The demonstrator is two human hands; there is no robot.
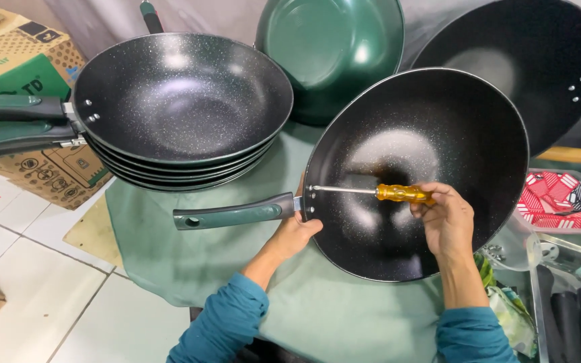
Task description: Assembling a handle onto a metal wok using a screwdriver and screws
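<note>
Green cloth: hands (448, 222) apparently screwing speckled wok (432, 134).

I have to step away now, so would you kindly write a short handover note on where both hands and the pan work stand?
Left hand: grips the tilted black pan from beneath, where the green handle joins it.
Right hand: holds the amber-handled screwdriver, tip at the screws inside the rim by the handle.
Done: five pans with handles sit stacked at left.
Left: whether this screw is tight cannot be told; two more pans lean at the back, and black handles lie at right.
</note>
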